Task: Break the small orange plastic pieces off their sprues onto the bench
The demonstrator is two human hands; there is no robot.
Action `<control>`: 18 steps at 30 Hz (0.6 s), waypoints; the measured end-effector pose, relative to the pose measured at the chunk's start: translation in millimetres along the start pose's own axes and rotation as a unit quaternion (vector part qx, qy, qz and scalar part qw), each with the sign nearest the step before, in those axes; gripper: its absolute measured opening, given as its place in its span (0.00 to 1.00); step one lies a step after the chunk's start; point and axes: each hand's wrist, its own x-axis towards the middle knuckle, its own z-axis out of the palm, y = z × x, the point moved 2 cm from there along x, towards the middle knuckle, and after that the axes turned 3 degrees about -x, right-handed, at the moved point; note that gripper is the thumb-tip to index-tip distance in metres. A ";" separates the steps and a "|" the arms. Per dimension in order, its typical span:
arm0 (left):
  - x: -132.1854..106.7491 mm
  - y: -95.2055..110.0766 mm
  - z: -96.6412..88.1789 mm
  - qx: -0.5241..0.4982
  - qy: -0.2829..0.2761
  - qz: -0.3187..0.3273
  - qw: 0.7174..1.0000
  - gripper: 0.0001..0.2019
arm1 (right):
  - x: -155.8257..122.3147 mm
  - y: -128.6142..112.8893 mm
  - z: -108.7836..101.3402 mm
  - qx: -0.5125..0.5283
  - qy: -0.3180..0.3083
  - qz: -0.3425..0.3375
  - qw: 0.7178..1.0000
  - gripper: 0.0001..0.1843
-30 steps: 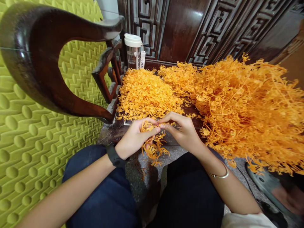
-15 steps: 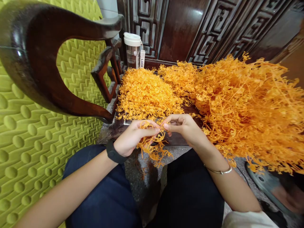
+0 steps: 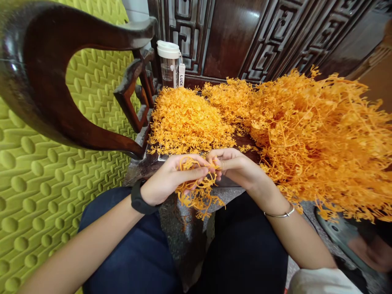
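My left hand [image 3: 180,175], with a black band on its wrist, is closed around a tangle of thin orange plastic sprigs [image 3: 202,200]. Loops of it stick out above the thumb, and the rest hangs below the palm over my lap. My right hand [image 3: 234,165] pinches the end of an orange sprig between thumb and fingers, right up against the left fingertips. Just beyond both hands, a mound of small orange pieces [image 3: 191,120] lies on the dark wooden seat [image 3: 143,171].
A large heap of long orange sprigs [image 3: 318,143] covers the right side. A clear cup with a white lid [image 3: 168,63] stands behind the mound. To the left curves a wooden armrest [image 3: 45,81]. Carved panels [image 3: 229,36] form the back. Another person's foot in a grey clog [image 3: 339,232] shows at lower right.
My right hand has turned slightly, its fingers now curled closer against the left fingertips. The tangle in my left hand has shifted a little. The view has moved slightly.
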 end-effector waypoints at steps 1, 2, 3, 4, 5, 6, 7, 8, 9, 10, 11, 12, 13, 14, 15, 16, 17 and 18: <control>-0.4 0.2 0.1 0.002 -0.003 0.004 1.000 0.06 | 0.4 0.8 -0.2 0.012 -0.011 -0.003 1.000 0.05; -0.7 0.4 0.3 0.004 -0.006 0.009 1.000 0.06 | 0.6 1.6 -0.5 0.022 -0.021 -0.008 0.999 0.05; -1.0 0.6 0.6 0.006 -0.009 0.012 1.000 0.06 | 0.7 2.4 -0.8 0.029 -0.029 -0.012 0.999 0.05; -1.3 0.9 1.0 0.007 -0.012 0.016 1.000 0.06 | 0.6 3.2 -1.0 0.032 -0.035 -0.016 0.999 0.05; -1.6 1.2 1.4 0.008 -0.016 0.019 1.000 0.06 | 0.3 3.8 -1.2 0.032 -0.041 -0.017 0.999 0.05; -1.8 1.5 1.9 0.009 -0.021 0.023 0.999 0.06 | -0.1 4.2 -1.1 0.031 -0.046 -0.018 0.998 0.05; -2.2 1.9 2.4 0.010 -0.025 0.027 0.999 0.06 | -0.6 4.4 -0.9 0.029 -0.052 -0.019 0.998 0.05; -2.5 2.1 2.9 0.013 -0.029 0.028 0.999 0.06 | -1.2 4.3 -0.6 0.027 -0.057 -0.020 0.998 0.06; -2.8 2.4 3.3 0.015 -0.032 0.029 0.999 0.06 | -1.8 4.0 0.0 0.026 -0.061 -0.024 0.998 0.06; -3.2 2.6 3.6 0.018 -0.036 0.028 0.999 0.06 | -2.4 3.6 0.8 0.027 -0.063 -0.029 0.997 0.07; -3.6 2.8 3.7 0.022 -0.039 0.026 0.999 0.07 | -2.8 3.3 1.8 0.027 -0.065 -0.034 0.997 0.07; -3.9 3.0 3.6 0.025 -0.042 0.024 0.999 0.07 | -3.2 3.1 2.9 0.028 -0.066 -0.040 0.997 0.08; -4.3 3.2 3.3 0.026 -0.048 0.023 0.998 0.07 | -3.4 2.9 4.3 0.032 -0.068 -0.046 0.996 0.08; -4.8 3.4 2.9 0.026 -0.054 0.022 0.998 0.07 | -3.5 2.8 5.8 0.037 -0.072 -0.053 0.995 0.08; -5.2 3.5 2.3 0.025 -0.062 0.023 0.998 0.07 | -3.7 2.6 7.4 0.043 -0.080 -0.058 0.994 0.08; -5.7 3.8 1.7 0.020 -0.072 0.026 0.997 0.07 | -4.0 2.0 8.7 0.053 -0.089 -0.063 0.993 0.07; -6.3 4.0 1.3 0.011 -0.086 0.031 0.996 0.08 | -4.4 0.8 9.5 0.067 -0.100 -0.070 0.990 0.07; -7.0 4.1 1.3 0.003 -0.104 0.034 0.994 0.10 | -5.2 -1.4 9.6 0.084 -0.107 -0.081 0.987 0.07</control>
